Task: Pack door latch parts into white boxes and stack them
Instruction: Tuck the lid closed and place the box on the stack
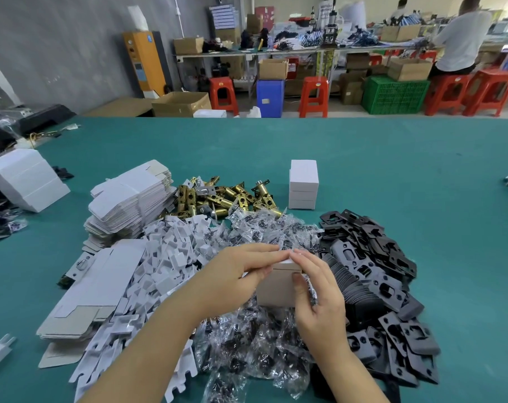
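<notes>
Both my hands hold a small white box [279, 287] above the pile of parts. My left hand [235, 274] grips its left side with fingers laid along the top flap. My right hand [316, 295] grips the right side, thumb on the front face, fingertips on the lid. A stack of three closed white boxes [303, 184] stands on the green table [392, 170] beyond. Brass latch bolts [223, 199] lie heaped behind bagged screws [264, 231]. Black strike plates [374, 263] are piled at right.
Flat unfolded box blanks [130, 205] are stacked at left, with more blanks [92, 289] nearer me and white card inserts [171, 257] between. Another white box stack [26, 178] lies at far left. Stools, crates and a seated person are beyond the table.
</notes>
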`<state>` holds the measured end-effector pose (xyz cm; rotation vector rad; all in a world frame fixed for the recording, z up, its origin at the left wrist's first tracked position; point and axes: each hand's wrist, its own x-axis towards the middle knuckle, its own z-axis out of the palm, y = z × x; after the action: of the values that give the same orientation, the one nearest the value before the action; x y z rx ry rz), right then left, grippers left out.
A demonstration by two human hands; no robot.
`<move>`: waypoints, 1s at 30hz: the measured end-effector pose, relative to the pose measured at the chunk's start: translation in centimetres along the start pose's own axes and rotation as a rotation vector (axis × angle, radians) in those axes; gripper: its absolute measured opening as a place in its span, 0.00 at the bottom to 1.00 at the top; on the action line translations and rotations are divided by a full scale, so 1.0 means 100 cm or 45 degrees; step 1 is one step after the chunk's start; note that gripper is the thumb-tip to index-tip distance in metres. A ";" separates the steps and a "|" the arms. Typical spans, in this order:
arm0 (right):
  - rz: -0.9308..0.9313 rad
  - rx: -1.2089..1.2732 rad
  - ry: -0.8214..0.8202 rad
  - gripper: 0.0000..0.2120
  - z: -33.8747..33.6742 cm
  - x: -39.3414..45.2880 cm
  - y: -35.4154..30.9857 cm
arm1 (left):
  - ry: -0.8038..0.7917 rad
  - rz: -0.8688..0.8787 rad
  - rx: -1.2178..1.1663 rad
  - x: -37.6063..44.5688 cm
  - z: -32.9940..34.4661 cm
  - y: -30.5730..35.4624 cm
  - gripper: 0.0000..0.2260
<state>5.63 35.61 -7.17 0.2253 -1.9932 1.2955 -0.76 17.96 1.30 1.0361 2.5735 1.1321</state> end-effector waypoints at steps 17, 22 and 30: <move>0.042 0.021 0.020 0.16 -0.001 -0.001 0.002 | 0.026 0.094 0.397 0.000 -0.001 0.003 0.22; 0.039 0.038 0.023 0.16 -0.001 -0.001 0.002 | 0.112 0.234 0.793 -0.003 0.008 0.012 0.25; 0.021 0.042 0.034 0.17 -0.001 -0.001 0.001 | 0.288 0.367 1.133 -0.001 0.027 0.022 0.26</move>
<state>5.70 35.76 -7.31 0.2062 -1.9564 1.3358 1.51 20.57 0.95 1.5345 3.2595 0.0558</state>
